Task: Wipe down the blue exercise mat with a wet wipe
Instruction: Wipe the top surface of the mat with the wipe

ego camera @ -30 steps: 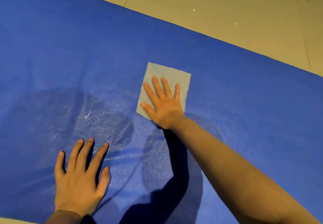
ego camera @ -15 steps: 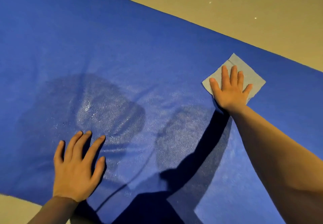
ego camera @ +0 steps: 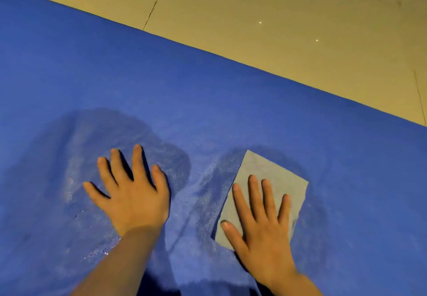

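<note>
Blue mat (ego camera: pixel 208 92) — darker damp patches; pale grey wipe (ego camera: pixel 265 175); beige tiled floor (ego camera: pixel 277 6).

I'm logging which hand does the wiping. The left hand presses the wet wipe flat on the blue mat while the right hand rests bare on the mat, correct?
Not quite: the hands are swapped. In the head view, the right hand presses the wet wipe flat on the blue mat, while the left hand rests bare on the mat.
</note>
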